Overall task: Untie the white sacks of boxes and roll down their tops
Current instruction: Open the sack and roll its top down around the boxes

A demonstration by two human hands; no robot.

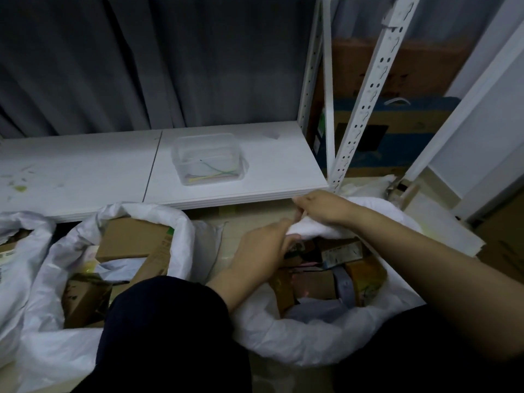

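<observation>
A white sack (300,338) stands open at the lower right, with brown and coloured boxes (334,268) showing inside. Its rim is rolled into a thick band. My left hand (263,251) and my right hand (326,207) both grip the far part of that rolled rim, close together. A second white sack (56,330) at the left is open too, its top rolled down around cardboard boxes (133,239). Part of a third white sack (17,251) shows at the far left edge.
A low white shelf board (85,177) runs behind the sacks and carries a clear plastic tub (208,158) holding coloured ties. A white perforated rack post (365,92) rises at the right, with large cartons (397,131) behind it. Grey curtain hangs at the back.
</observation>
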